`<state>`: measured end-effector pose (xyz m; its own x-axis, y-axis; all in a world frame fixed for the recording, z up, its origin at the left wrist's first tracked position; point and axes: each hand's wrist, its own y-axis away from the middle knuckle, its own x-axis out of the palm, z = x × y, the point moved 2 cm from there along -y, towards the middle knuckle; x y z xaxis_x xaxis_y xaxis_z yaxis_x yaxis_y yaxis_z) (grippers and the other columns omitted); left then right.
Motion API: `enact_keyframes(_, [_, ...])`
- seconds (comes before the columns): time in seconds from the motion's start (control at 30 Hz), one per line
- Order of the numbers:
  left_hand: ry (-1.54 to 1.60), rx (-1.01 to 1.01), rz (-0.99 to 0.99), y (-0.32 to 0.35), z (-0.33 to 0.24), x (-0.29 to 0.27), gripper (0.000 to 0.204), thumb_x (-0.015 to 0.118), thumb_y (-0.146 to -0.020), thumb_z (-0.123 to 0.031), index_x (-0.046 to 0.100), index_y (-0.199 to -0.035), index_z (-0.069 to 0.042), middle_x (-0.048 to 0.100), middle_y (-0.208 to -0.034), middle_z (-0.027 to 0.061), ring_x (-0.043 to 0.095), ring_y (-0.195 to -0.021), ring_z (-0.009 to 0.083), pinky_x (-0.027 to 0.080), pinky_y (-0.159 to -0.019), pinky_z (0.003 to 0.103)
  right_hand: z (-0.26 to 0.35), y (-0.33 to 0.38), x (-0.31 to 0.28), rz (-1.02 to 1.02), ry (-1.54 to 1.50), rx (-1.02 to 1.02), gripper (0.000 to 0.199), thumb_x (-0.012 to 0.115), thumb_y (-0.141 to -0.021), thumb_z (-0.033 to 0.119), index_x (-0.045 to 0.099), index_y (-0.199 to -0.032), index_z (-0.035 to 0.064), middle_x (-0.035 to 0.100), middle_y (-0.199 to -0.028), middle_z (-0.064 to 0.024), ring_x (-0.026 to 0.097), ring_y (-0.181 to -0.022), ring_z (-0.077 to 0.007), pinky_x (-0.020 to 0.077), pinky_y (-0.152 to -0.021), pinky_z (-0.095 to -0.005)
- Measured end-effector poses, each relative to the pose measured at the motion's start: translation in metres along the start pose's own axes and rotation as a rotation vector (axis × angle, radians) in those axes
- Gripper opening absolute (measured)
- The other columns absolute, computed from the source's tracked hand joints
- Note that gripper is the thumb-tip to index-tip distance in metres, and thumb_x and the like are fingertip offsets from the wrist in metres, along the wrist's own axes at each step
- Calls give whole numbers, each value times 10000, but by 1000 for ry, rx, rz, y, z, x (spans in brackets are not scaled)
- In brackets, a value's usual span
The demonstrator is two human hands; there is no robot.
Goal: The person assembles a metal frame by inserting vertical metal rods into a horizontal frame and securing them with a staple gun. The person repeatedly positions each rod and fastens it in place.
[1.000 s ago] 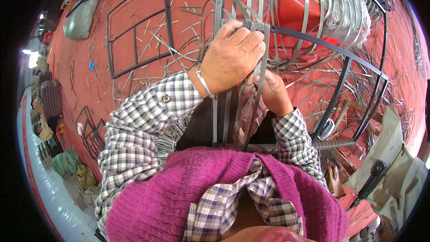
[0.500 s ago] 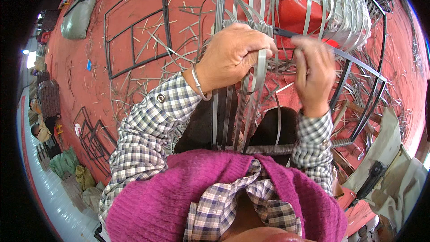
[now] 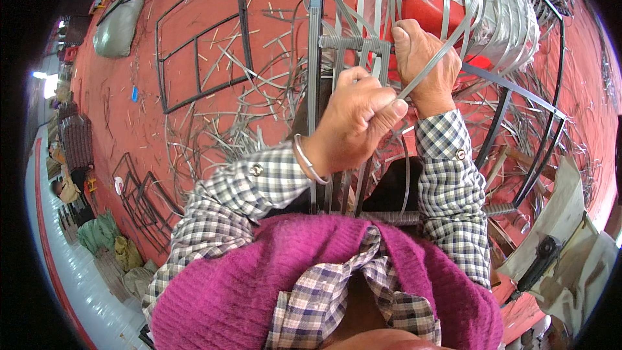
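The left hand (image 3: 353,123) hides part of the grey strips (image 3: 337,58).

My left hand (image 3: 353,120) is curled in a loose fist, wrist bent. My right hand (image 3: 424,65) pinches shut just beyond it, both forearms raised.

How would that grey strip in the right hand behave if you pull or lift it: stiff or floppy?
Probably springy rather than limp: the grey strip runs in a smooth arc from the right hand, with no sagging folds. Likely light, since cut-off strip scraps lie scattered thinly on the red floor. It looks smooth, so possibly slippery; the left hand pinches it too.
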<state>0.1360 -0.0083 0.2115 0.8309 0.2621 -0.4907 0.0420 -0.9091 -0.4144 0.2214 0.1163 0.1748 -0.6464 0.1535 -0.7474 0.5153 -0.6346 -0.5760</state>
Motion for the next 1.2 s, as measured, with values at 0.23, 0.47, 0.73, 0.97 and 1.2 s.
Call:
enact_keyframes(0.23, [14,-177,41,-83,49,-43,331,469,-940,-219,568,-719,7,592,-613,64,573,-605,119,464,-590,267,8,2,-1,76,55,15,226,534,-872,315,572,-760,122,570,-578,-57,571,-585,-238,397,-543,-392])
enact_keyframes(0.47, [-637,58,33,-101,68,-36,294,477,-897,-300,573,-724,-83,586,-618,142,576,-590,353,434,-533,463,12,1,-1,64,84,-16,199,543,-860,285,574,-748,122,570,-603,-36,567,-585,-221,395,-550,-384])
enact_keyframes(0.73, [-178,37,-149,-80,65,-50,299,522,-895,-260,581,-698,-44,585,-619,103,565,-574,255,430,-536,372,12,2,-2,83,49,-45,185,517,-877,273,595,-788,130,570,-617,-26,562,-599,-216,393,-560,-379])
enact_keyframes(0.97, [264,-194,-77,-50,54,-57,343,498,-944,-271,567,-720,-21,590,-639,34,582,-620,114,488,-636,257,14,2,-4,93,43,-45,207,487,-892,266,595,-784,126,580,-646,-26,573,-617,-221,400,-567,-377])
enact_keyframes(1.2, [259,-109,-184,-56,75,-50,334,501,-944,-289,551,-724,-42,558,-631,5,529,-584,66,417,-535,207,17,-13,-9,361,-134,49,259,470,-898,310,633,-828,120,609,-697,-86,585,-652,-300,433,-587,-435])
